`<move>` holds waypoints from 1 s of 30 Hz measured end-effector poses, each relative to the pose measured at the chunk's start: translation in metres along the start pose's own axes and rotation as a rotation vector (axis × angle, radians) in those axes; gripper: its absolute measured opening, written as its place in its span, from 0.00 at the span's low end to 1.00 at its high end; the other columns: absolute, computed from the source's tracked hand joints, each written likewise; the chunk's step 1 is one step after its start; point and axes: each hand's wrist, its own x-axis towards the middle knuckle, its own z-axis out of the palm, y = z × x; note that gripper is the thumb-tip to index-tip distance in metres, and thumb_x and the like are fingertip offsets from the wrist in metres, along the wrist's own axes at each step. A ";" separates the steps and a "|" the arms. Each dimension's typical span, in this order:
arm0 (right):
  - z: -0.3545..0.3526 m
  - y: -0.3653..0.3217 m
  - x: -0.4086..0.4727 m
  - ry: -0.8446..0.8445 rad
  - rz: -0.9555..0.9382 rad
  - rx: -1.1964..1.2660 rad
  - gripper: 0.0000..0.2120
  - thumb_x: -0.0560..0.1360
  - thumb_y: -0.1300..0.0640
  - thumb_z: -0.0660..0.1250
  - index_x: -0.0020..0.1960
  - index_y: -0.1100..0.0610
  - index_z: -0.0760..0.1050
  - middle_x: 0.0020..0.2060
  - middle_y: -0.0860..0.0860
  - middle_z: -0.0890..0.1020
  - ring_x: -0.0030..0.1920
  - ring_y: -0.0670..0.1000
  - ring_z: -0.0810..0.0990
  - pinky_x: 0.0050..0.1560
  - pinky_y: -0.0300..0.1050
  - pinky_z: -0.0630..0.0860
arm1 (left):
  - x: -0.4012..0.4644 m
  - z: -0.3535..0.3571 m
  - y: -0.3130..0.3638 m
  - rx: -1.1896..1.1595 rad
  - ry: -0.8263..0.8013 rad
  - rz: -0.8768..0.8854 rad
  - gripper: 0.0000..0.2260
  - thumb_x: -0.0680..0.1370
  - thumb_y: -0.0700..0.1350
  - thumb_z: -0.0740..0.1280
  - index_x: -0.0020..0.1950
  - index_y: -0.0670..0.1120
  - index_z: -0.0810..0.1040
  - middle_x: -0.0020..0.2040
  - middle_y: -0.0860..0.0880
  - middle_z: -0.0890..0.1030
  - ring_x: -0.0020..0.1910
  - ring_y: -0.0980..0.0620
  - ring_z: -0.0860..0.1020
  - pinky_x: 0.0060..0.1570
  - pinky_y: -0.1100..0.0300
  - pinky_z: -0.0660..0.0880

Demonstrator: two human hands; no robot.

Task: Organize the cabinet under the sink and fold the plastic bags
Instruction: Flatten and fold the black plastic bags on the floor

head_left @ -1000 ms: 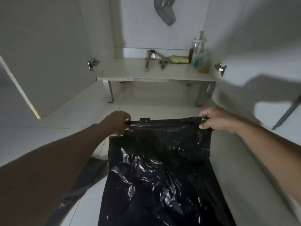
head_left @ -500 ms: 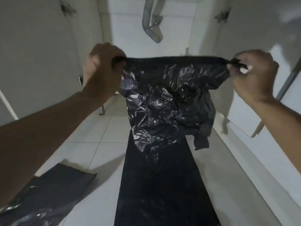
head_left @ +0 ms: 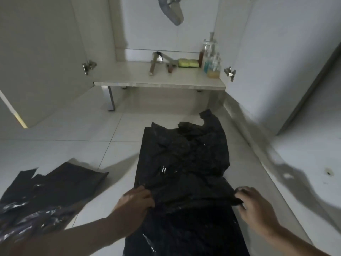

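- Where the floor (head_left: 77,145) is lit palest, a flat bag pile (head_left: 46,193) is seen well to the left of the left hand (head_left: 135,202), apart from it.
- The left edge of the black bag (head_left: 184,163) is pinched by the left hand, fingers closed on a fold of plastic.
- The bag is laid on the floor between both hands and stretched away from them, crumpled at its far end.
- The right edge of the same fold is gripped by the right hand (head_left: 256,206), fingertips curled onto the plastic.
- Beyond the hands, the open cabinet (head_left: 158,80) is seen; sponges (head_left: 188,63) and bottles (head_left: 212,61) are stood on its shelf, right of centre.
- A grey pipe (head_left: 174,11) is hung above the shelf.
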 end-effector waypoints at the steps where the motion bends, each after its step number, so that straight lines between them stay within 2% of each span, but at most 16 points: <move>1: 0.009 0.001 -0.002 -0.008 -0.024 -0.004 0.20 0.51 0.69 0.80 0.37 0.52 0.81 0.41 0.45 0.81 0.40 0.49 0.82 0.26 0.36 0.75 | -0.005 0.010 -0.004 0.012 -0.022 -0.051 0.09 0.58 0.44 0.71 0.35 0.55 0.79 0.36 0.60 0.75 0.40 0.62 0.70 0.32 0.67 0.71; 5: 0.030 0.000 -0.011 -0.039 -0.044 -0.004 0.16 0.54 0.68 0.81 0.37 0.53 0.84 0.45 0.49 0.84 0.42 0.52 0.84 0.28 0.41 0.79 | -0.024 0.035 -0.005 0.020 -0.125 -0.173 0.11 0.57 0.44 0.74 0.35 0.57 0.80 0.35 0.61 0.76 0.37 0.62 0.76 0.28 0.69 0.73; 9: 0.032 0.002 -0.031 -0.066 -0.100 0.004 0.15 0.55 0.68 0.81 0.39 0.56 0.86 0.47 0.52 0.85 0.43 0.54 0.84 0.32 0.44 0.81 | -0.044 0.048 0.005 0.031 -0.229 -0.137 0.14 0.57 0.40 0.74 0.37 0.56 0.81 0.37 0.59 0.76 0.37 0.58 0.78 0.26 0.65 0.74; 13: 0.030 0.008 -0.048 -0.114 -0.183 -0.003 0.14 0.60 0.67 0.80 0.45 0.57 0.87 0.49 0.55 0.84 0.44 0.56 0.82 0.38 0.49 0.82 | -0.066 0.047 0.009 -0.009 -0.251 -0.148 0.14 0.60 0.39 0.73 0.40 0.57 0.83 0.38 0.59 0.78 0.39 0.57 0.79 0.30 0.67 0.74; 17: 0.028 0.011 -0.063 -0.147 -0.279 -0.051 0.14 0.65 0.65 0.77 0.50 0.58 0.85 0.53 0.58 0.83 0.44 0.59 0.81 0.38 0.54 0.80 | -0.077 0.042 0.013 -0.031 -0.231 -0.198 0.16 0.58 0.38 0.76 0.39 0.56 0.83 0.40 0.58 0.79 0.39 0.57 0.80 0.30 0.68 0.73; 20: 0.025 0.008 -0.076 -0.122 -0.360 -0.091 0.12 0.67 0.66 0.75 0.51 0.59 0.85 0.55 0.59 0.83 0.45 0.61 0.81 0.41 0.54 0.79 | -0.082 0.040 0.018 -0.025 -0.202 -0.166 0.15 0.57 0.37 0.75 0.37 0.55 0.84 0.38 0.55 0.79 0.40 0.60 0.75 0.28 0.67 0.72; 24: 0.025 0.008 -0.091 -0.060 -0.399 -0.125 0.12 0.68 0.62 0.69 0.50 0.58 0.84 0.55 0.58 0.83 0.46 0.60 0.81 0.44 0.53 0.78 | -0.090 0.040 0.018 -0.039 -0.188 -0.127 0.13 0.59 0.36 0.75 0.36 0.53 0.84 0.37 0.54 0.78 0.42 0.57 0.70 0.25 0.65 0.72; 27: 0.026 0.005 -0.101 -0.077 -0.385 -0.135 0.13 0.69 0.60 0.65 0.50 0.58 0.85 0.56 0.57 0.83 0.48 0.60 0.81 0.48 0.54 0.77 | -0.095 0.038 0.021 -0.035 -0.202 -0.126 0.08 0.63 0.40 0.68 0.35 0.52 0.83 0.37 0.55 0.77 0.41 0.57 0.69 0.25 0.64 0.72; 30: 0.021 -0.005 -0.105 -0.123 -0.298 -0.124 0.19 0.68 0.55 0.60 0.51 0.58 0.85 0.57 0.57 0.82 0.52 0.59 0.80 0.53 0.56 0.74 | -0.096 0.035 0.027 -0.009 -0.203 -0.166 0.11 0.66 0.48 0.60 0.36 0.52 0.83 0.38 0.55 0.76 0.38 0.58 0.73 0.34 0.61 0.74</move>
